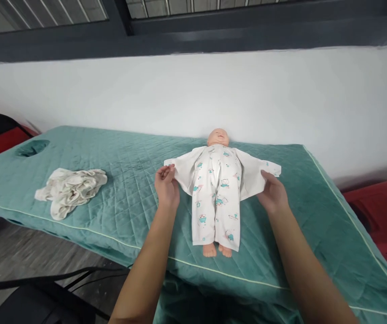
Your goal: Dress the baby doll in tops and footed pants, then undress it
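A baby doll lies face up on the bed, its bald head (218,137) toward the wall and its bare feet (209,250) toward me. Printed white trousers (203,202) reach from its chest to its ankles. A white baby shirt (252,173) spreads out to both sides of the doll, sleeves stretched outward. My left hand (167,186) is closed on the shirt's edge near the left cuff. On the other side, my right hand (273,192) pinches the shirt just below the right sleeve. The doll's arms are hidden.
A crumpled cream cloth (72,189) lies on the left part of the green quilted bed cover (129,166). The bed has a hole (33,148) at its far left. A white wall stands behind. Red plastic stools (379,216) are at right, a black chair (38,301) at lower left.
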`<state>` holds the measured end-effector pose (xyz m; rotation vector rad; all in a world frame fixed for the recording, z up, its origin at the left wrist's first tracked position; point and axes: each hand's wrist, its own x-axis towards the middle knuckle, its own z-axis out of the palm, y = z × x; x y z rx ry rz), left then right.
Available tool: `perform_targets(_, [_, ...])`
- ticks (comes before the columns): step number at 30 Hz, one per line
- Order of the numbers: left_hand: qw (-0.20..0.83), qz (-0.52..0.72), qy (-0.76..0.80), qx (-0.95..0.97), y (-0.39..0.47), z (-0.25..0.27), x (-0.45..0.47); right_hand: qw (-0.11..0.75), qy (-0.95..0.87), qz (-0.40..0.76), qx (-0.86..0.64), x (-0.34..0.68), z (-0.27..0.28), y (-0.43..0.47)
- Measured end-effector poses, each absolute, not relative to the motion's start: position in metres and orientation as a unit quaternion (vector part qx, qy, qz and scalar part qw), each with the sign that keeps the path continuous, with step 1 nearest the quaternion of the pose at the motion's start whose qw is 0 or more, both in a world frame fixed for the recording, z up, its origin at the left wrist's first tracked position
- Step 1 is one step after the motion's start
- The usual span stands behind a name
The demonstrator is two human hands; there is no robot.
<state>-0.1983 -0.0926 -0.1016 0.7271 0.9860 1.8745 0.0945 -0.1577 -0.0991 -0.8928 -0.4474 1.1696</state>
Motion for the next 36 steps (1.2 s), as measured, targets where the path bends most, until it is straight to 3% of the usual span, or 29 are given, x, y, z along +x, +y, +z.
perform_targets(3, [0.440, 0.720, 0.319, 0.433, -0.110, -0.065, -0.182, 0.658, -0.381, 0.486, -0.431, 0.081, -0.071, -0.159])
perform_targets(7, [0.487, 0.405, 0.285, 0.720, -0.154, -0.034, -0.170, 0.450, -0.589, 0.526, -0.417, 0.070, -0.049, -0.172])
perform_targets(9, [0.498, 0.336, 0.273, 0.751, -0.162, -0.032, -0.173, 0.455, -0.568, 0.545, -0.417, 0.072, -0.050, -0.170])
perform_targets(12, [0.462, 0.441, 0.324, 0.698, -0.137, -0.044, -0.178, 0.583, -0.463, 0.463, -0.480, 0.077, -0.057, -0.149])
perform_targets(14, [0.390, 0.518, 0.416, 0.637, -0.101, -0.055, -0.176, 0.614, -0.434, 0.384, -0.536, 0.076, -0.061, -0.123])
perform_targets(17, [0.346, 0.513, 0.504, 0.602, -0.042, -0.065, -0.158, 0.563, -0.484, 0.269, -0.613, 0.066, -0.062, -0.080])
perform_targets(21, [0.437, 0.499, 0.424, 0.617, 0.000, -0.052, -0.125, 0.488, -0.532, 0.165, -0.672, 0.043, -0.062, -0.040])
perform_targets(24, [0.517, 0.574, 0.328, 0.544, 0.007, -0.039, -0.119, 0.459, -0.535, 0.162, -0.690, 0.029, -0.064, -0.036])
perform_targets(26, [0.513, 0.606, 0.349, 0.498, 0.010, -0.040, -0.123, 0.436, -0.537, 0.174, -0.701, 0.025, -0.064, -0.040])
perform_targets(30, [0.477, 0.483, 0.455, 0.576, 0.011, -0.056, -0.128, 0.408, -0.513, 0.199, -0.728, 0.027, -0.062, -0.042])
perform_targets(36, [0.432, 0.392, 0.447, 0.678, 0.009, -0.062, -0.128, 0.427, -0.498, 0.236, -0.717, 0.039, -0.061, -0.038])
